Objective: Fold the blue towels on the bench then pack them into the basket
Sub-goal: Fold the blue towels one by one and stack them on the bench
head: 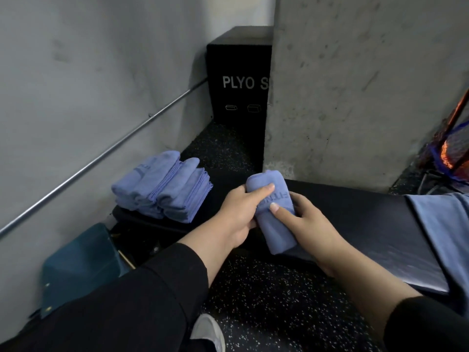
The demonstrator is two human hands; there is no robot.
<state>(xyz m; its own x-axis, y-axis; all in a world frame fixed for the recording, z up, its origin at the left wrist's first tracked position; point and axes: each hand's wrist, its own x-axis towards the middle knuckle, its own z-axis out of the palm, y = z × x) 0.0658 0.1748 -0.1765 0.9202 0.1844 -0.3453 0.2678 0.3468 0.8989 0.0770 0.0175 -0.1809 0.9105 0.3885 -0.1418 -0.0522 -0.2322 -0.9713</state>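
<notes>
A folded blue towel (275, 217) with dark lettering is held over the near edge of the dark bench (368, 224). My left hand (238, 214) grips its left side, thumb lying across the top. My right hand (302, 219) grips its right side with the thumb pressed on the lettering. A pile of folded blue towels (162, 189) sits on the bench's left end. An unfolded blue towel (441, 237) lies on the bench at the right edge of view. No basket is in view.
A black plyo box (238, 80) stands behind the bench against a concrete pillar (355, 85). A metal rail (101, 158) runs along the left wall. A teal bag (78, 265) sits on the floor at the left. Orange and blue gear (451, 148) is at the far right.
</notes>
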